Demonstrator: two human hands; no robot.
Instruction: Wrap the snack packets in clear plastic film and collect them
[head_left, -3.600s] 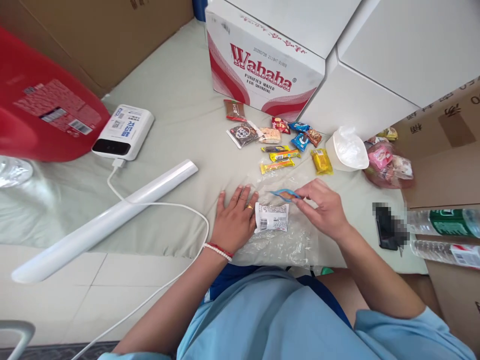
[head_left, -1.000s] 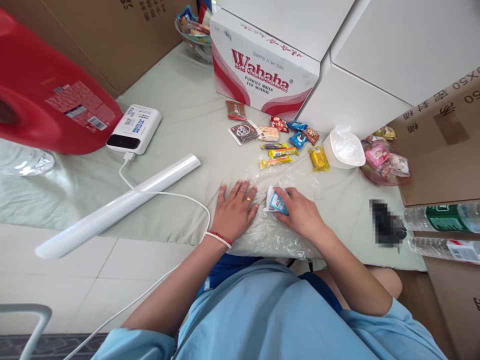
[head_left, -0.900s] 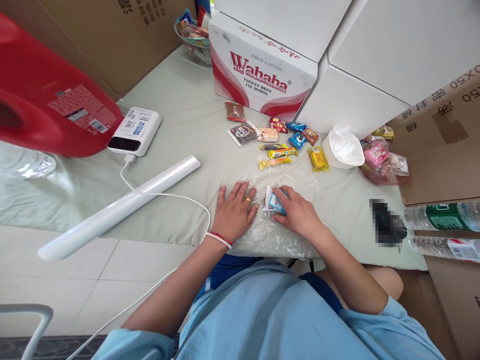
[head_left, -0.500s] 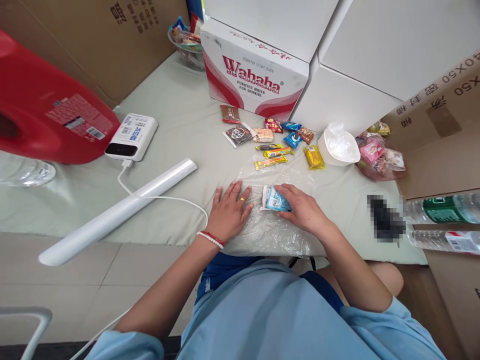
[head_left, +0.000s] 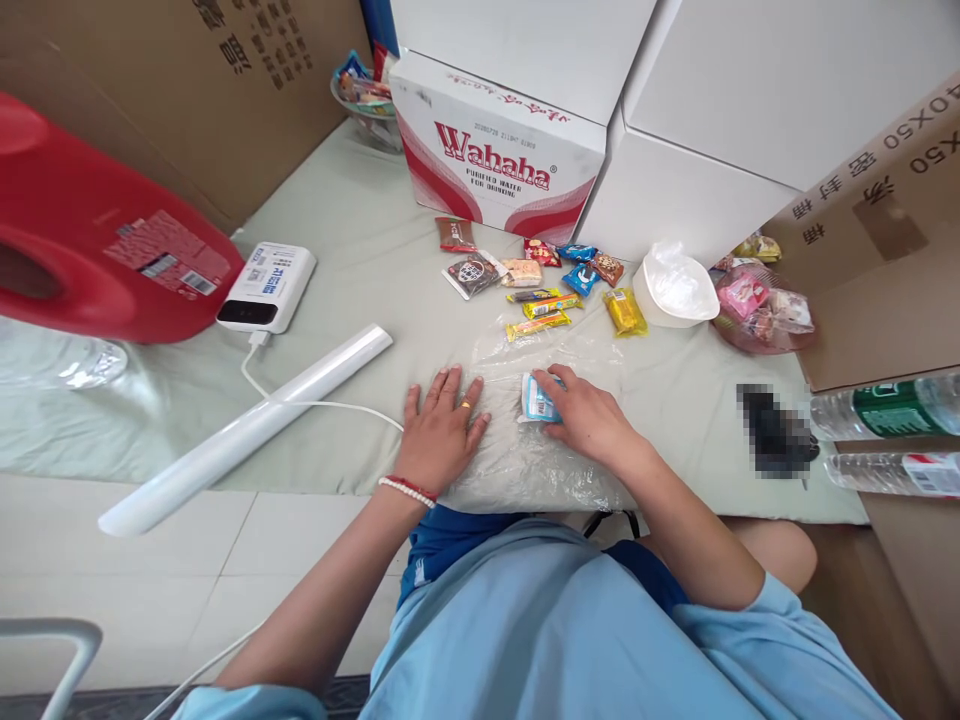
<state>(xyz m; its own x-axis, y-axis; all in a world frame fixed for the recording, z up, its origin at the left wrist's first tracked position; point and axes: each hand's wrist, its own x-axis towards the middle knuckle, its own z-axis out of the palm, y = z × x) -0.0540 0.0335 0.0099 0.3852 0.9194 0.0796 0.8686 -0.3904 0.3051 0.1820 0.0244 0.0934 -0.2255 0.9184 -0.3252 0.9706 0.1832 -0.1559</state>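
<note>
Packet [head_left: 534,398] lies on clear film [head_left: 540,450] at desk [head_left: 360,230] edge. Left hand [head_left: 441,432] flat, splayed, holding nothing. Right hand [head_left: 589,415] presses packet, fingers curled over it. Risk: slick film could slide, shifting packet.

A sheet of clear plastic film [head_left: 540,455] lies on the cloth [head_left: 360,230] at the near edge. The left hand [head_left: 441,432] presses flat on its nine o'clock edge; the right hand [head_left: 589,420] rests on a small packet [head_left: 534,398] at its centre. Loose snack packets [head_left: 540,290] lie at twelve o'clock, before the Wahaha carton [head_left: 499,165]. A bowl [head_left: 675,290] sits at two o'clock.
</note>
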